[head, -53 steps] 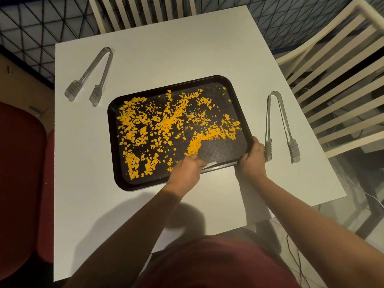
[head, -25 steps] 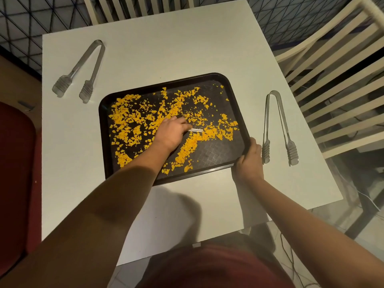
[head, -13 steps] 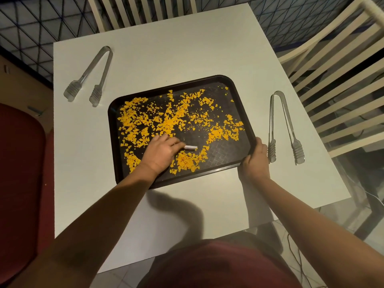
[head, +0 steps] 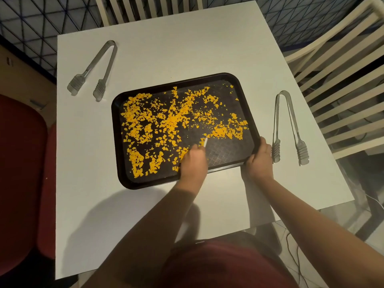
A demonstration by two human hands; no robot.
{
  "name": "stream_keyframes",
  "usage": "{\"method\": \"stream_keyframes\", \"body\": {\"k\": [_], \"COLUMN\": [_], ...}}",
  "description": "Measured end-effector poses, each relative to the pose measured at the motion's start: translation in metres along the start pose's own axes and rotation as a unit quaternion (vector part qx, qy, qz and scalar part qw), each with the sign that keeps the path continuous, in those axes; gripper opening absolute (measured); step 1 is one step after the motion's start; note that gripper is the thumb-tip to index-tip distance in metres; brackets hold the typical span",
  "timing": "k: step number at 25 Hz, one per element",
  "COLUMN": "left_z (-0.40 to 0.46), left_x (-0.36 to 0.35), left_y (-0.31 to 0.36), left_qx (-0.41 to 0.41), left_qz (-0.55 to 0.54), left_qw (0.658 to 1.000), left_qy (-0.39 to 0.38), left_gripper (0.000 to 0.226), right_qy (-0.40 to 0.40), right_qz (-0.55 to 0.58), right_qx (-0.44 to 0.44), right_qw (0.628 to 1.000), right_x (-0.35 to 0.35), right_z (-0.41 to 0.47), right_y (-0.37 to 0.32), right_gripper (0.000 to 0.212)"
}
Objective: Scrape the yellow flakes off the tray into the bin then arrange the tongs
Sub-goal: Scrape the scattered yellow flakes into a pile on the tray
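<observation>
A dark rectangular tray [head: 116,142] lies on the white table, strewn with yellow flakes [head: 158,123]. My left hand [head: 194,161] is over the tray's near edge and grips a small white scraper [head: 205,143] whose tip touches the flakes. My right hand [head: 259,160] holds the tray's near right corner, thumb on the rim. One pair of clear tongs [head: 289,129] lies right of the tray, another pair of tongs [head: 93,69] at the far left. No bin is in view.
White slatted chairs stand at the far side [head: 145,7] and at the right [head: 340,80] of the table [head: 187,42]. A red seat [head: 20,173] is at the left. Cables lie on the floor at lower right.
My left hand with the scraper has moved right and back to the tray's near edge, after sweeping through the middle. The flakes have shifted. My right hand stays on the corner.
</observation>
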State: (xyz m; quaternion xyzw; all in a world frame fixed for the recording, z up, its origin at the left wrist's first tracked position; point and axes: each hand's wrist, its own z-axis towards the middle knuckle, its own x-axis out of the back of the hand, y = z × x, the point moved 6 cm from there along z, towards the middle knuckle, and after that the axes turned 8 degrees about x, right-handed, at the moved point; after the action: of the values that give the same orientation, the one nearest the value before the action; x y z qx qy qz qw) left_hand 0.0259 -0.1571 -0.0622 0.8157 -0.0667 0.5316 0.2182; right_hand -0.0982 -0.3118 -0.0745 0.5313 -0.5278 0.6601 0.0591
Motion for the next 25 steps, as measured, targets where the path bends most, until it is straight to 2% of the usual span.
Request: {"method": "stream_keyframes", "body": {"k": [6,9,12,15,17,21,25], "left_z": [0.005,-0.004,-0.014,-0.010,-0.010,-0.013,-0.010], "left_x": [0.026,0.033,0.019,0.004,-0.001,0.006,0.035], "left_y": [-0.052,-0.030,0.002,0.005,0.001,-0.023,-0.045], "left_qx": [0.086,0.023,-0.045,-0.043,-0.048,-0.018,0.007], "left_qz": [-0.012,-0.062,-0.087,-0.071,-0.035,0.008,-0.068], "left_qw": [0.995,0.995,0.995,0.996,0.998,1.000,0.994], "left_qy": [0.055,0.076,0.025,-0.022,-0.027,0.020,0.085], "left_gripper": [0.028,0.028,0.029,0.028,0.028,0.028,0.027], "right_qy": [0.006,0.006,0.003,0.000,-0.001,-0.003,0.002], "right_qz": [0.003,0.001,0.002,0.007,0.008,0.003,0.005], "right_qx": [-0.003,-0.005,-0.008,-0.002,0.001,0.000,0.000], "right_qw": [1.000,1.000,1.000,1.000,1.000,1.000,1.000], "right_x": [0.000,0.000,0.000,0.001,0.001,0.001,0.001], "right_z": [-0.001,-0.001,-0.001,-0.002,-0.001,-0.002,-0.001], "right_y": [-0.001,-0.001,-0.001,-0.002,-0.002,-0.002,-0.002], "right_gripper": [0.061,0.061,0.061,0.061,0.061,0.061,0.061]}}
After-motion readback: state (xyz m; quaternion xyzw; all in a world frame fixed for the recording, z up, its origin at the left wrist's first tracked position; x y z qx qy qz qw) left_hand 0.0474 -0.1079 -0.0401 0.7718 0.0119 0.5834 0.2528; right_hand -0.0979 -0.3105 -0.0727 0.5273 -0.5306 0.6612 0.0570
